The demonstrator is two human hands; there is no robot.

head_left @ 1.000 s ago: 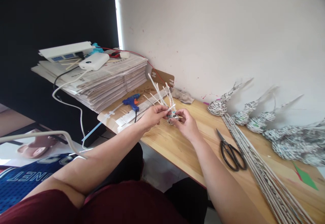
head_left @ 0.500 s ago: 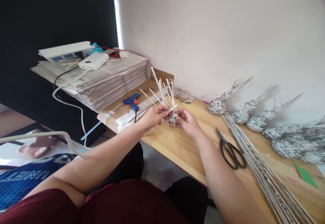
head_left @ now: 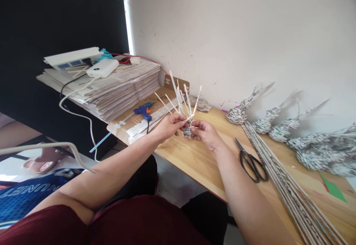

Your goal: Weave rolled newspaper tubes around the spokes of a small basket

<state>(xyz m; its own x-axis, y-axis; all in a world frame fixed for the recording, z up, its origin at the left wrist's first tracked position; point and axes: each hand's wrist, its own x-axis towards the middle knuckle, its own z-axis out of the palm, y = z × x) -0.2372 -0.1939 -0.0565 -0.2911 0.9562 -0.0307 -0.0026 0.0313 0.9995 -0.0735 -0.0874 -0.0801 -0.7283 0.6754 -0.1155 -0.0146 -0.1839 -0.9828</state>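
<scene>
Between my hands, above the wooden table, is a small woven newspaper basket with several rolled paper sticks standing up from it. My left hand is closed, its thumb and fingers pinching a thin paper strip at the basket's upper edge. On the other side, my right hand is closed with thumb and fingertips on the basket's right wall. The fingers partly cover the basket.
Black-handled scissors lie right of my right hand, beside long rolled paper tubes. Woven paper pieces line the wall. At left are a blue glue gun, a newspaper stack and a white power bank.
The upright sticks spread wider, and one on the right now leans outward to the right. Both hands stay in nearly the same place on the basket.
</scene>
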